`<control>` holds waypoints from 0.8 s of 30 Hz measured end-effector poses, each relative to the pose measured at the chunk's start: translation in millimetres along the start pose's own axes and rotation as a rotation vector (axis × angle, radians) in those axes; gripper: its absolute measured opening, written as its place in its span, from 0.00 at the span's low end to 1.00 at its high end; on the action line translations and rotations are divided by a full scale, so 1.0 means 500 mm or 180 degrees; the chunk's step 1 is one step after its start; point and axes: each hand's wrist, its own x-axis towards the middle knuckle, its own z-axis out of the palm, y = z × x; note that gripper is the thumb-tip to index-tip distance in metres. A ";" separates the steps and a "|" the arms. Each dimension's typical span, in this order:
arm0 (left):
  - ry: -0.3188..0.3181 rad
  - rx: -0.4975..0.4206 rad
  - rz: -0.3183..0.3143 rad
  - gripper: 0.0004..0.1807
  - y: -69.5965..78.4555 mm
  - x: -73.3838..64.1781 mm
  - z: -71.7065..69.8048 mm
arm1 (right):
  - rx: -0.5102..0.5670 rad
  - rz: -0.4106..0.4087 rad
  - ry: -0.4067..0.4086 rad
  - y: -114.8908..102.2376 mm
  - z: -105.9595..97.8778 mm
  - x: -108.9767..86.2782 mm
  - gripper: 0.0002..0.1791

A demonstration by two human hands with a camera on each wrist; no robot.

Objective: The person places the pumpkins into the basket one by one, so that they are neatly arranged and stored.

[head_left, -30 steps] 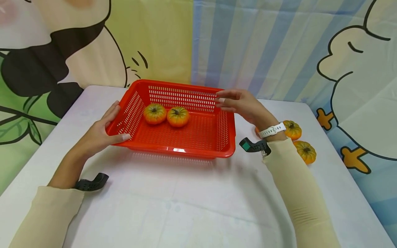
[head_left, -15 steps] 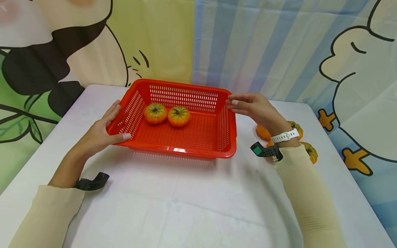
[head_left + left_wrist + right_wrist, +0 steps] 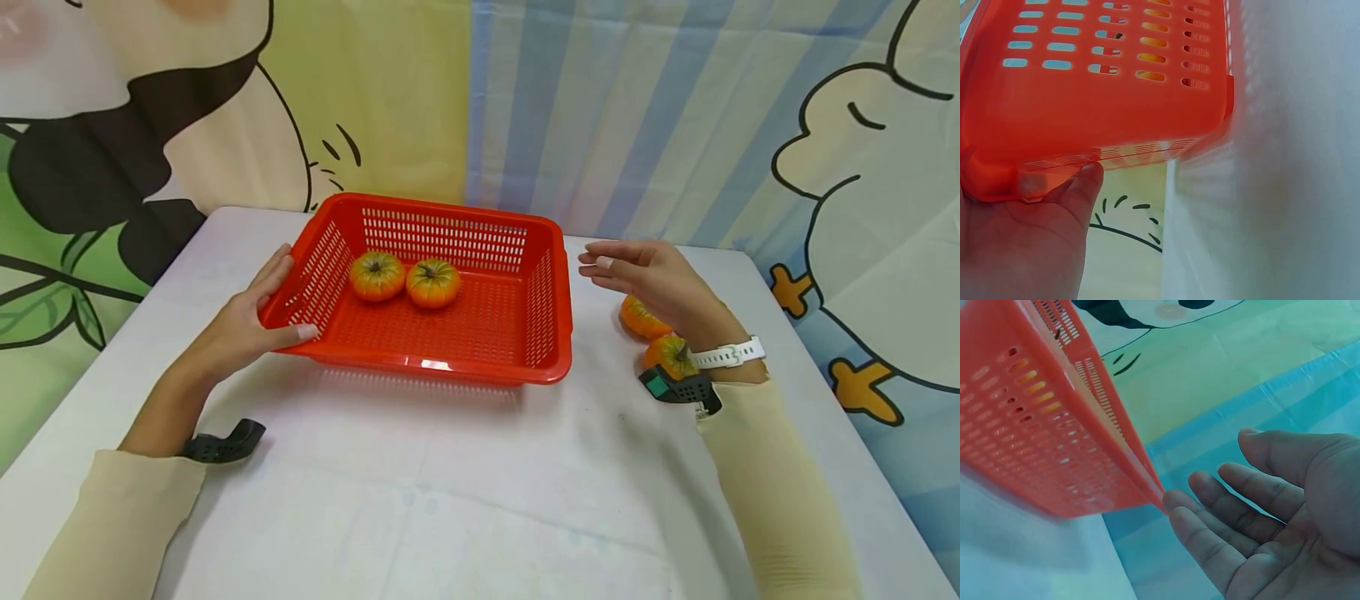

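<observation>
A red plastic basket (image 3: 450, 367) with slotted walls sits on the table, slightly tilted in the head view. Two small orange-green pumpkins, a left pumpkin (image 3: 377, 277) and a right pumpkin (image 3: 432, 283), lie side by side inside it. My left hand (image 3: 240, 325) holds the basket's left end, thumb over the front rim and fingers along the side. To the right of the basket, my right hand (image 3: 660, 279) hovers with nothing in it, fingers loosely extended. Beneath that hand and wrist lie a pumpkin (image 3: 642, 318) and another pumpkin (image 3: 670, 357), both partly covered.
A white cloth covers the table (image 3: 420, 500). Behind it hangs a printed curtain (image 3: 570, 108) with cartoon figures and stripes. A white watch band (image 3: 727, 355) and a black wrist mount (image 3: 678, 386) are on the right wrist.
My right hand has moved right, away from the basket's right end and over the loose pumpkins, covering different ones. The left hand, basket and the pumpkins inside stay put.
</observation>
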 end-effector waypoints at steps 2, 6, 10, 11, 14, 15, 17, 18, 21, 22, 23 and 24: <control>-0.0003 -0.0001 0.0000 0.57 0.000 0.000 -0.001 | -0.0044 0.0031 0.0031 0.002 -0.007 -0.009 0.25; -0.0002 0.0004 -0.0017 0.57 0.002 0.000 -0.004 | -0.0050 0.0061 0.0097 0.005 -0.025 -0.026 0.25; -0.0002 0.0024 -0.0052 0.58 0.005 -0.001 -0.003 | -0.0155 0.0061 0.0130 0.012 -0.043 -0.042 0.27; -0.0002 0.0030 -0.0057 0.58 0.006 -0.001 -0.002 | -0.0184 0.0063 0.0141 0.016 -0.046 -0.045 0.27; -0.0012 0.0027 -0.0060 0.58 0.008 -0.001 -0.001 | -0.0303 0.0105 0.0173 0.029 -0.056 -0.059 0.28; -0.0019 0.0024 -0.0064 0.58 0.008 0.000 -0.001 | -0.0335 0.0144 0.0184 0.033 -0.059 -0.064 0.28; -0.0036 0.0019 -0.0065 0.58 0.009 0.002 -0.001 | -0.0354 0.0211 0.0201 0.042 -0.066 -0.074 0.30; -0.0043 0.0019 -0.0067 0.57 0.009 0.002 -0.001 | -0.0356 0.0249 0.0206 0.046 -0.070 -0.079 0.31; -0.0051 0.0028 -0.0073 0.57 0.008 0.003 -0.002 | -0.0341 0.0323 0.0210 0.056 -0.080 -0.096 0.32; -0.0053 0.0022 -0.0071 0.57 0.007 0.003 -0.002 | -0.0353 0.0315 0.0208 0.059 -0.082 -0.101 0.32; -0.0055 0.0023 -0.0070 0.57 0.006 0.002 -0.002 | -0.0406 0.0317 0.0208 0.062 -0.085 -0.107 0.32; -0.0057 0.0022 -0.0066 0.57 0.006 0.001 -0.002 | -0.0485 0.0320 0.0210 0.065 -0.088 -0.113 0.33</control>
